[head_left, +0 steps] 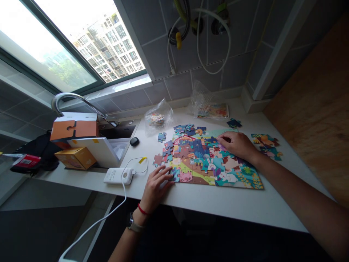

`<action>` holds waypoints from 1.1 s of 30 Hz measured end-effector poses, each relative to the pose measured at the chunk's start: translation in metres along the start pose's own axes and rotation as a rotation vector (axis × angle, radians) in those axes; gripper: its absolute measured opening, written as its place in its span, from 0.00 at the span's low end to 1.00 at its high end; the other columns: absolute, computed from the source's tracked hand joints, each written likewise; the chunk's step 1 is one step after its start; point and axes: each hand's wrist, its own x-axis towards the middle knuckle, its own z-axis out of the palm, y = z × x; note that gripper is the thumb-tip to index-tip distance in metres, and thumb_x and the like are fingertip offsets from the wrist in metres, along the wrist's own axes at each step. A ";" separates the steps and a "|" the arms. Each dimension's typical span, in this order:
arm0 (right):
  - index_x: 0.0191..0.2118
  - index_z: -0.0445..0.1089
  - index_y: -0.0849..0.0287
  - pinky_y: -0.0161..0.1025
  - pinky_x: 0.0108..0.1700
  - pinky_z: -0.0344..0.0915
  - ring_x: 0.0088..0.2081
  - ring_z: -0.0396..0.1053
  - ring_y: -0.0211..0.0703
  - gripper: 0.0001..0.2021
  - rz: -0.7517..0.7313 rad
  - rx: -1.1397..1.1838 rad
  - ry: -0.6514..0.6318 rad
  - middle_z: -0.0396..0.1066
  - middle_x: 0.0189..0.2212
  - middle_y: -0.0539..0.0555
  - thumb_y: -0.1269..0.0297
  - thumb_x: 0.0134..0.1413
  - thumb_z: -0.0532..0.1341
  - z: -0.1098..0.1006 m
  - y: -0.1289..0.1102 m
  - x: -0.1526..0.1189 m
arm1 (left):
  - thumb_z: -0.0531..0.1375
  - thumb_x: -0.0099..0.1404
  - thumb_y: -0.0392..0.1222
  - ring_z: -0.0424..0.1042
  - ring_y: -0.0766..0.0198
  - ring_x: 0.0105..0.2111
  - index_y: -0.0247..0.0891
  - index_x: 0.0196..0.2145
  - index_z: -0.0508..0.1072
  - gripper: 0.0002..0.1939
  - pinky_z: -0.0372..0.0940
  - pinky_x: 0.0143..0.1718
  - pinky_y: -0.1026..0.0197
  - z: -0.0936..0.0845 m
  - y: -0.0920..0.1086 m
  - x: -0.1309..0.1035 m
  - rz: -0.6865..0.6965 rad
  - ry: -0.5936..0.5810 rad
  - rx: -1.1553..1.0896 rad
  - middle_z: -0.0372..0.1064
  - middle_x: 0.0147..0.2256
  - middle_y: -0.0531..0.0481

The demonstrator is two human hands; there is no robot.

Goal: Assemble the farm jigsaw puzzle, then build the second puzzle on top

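A colourful jigsaw puzzle [199, 163] with farm animals and rabbits lies on the white counter, many of its pieces joined. My right hand [237, 143] reaches over its upper right part, thumb and fingers pinched on a puzzle piece [221, 142] that they largely cover. My left hand [158, 182] rests at the lower left edge, its fingers stretched out and touching the border beside a blue piece [176, 175]. Loose pieces [165, 152] lie along the left side. Above the puzzle sits a heap of dark blue pieces [185, 129]. More loose pieces [267, 146] lie right of my right hand.
A plastic bag of pieces [156, 118] and a picture card [212, 110] under clear film lie at the back. Left stand a white power bank [118, 176] with a cable, a black case [134, 141], boxes [75, 158] and a sink with a tap [79, 97].
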 end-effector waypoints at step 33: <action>0.35 0.82 0.54 0.41 0.38 0.67 0.39 0.80 0.52 0.15 0.008 0.003 0.007 0.84 0.39 0.54 0.54 0.62 0.60 0.005 0.005 0.001 | 0.67 0.70 0.44 0.71 0.47 0.63 0.45 0.55 0.77 0.17 0.71 0.62 0.41 -0.004 -0.003 -0.003 -0.127 0.074 -0.149 0.78 0.54 0.43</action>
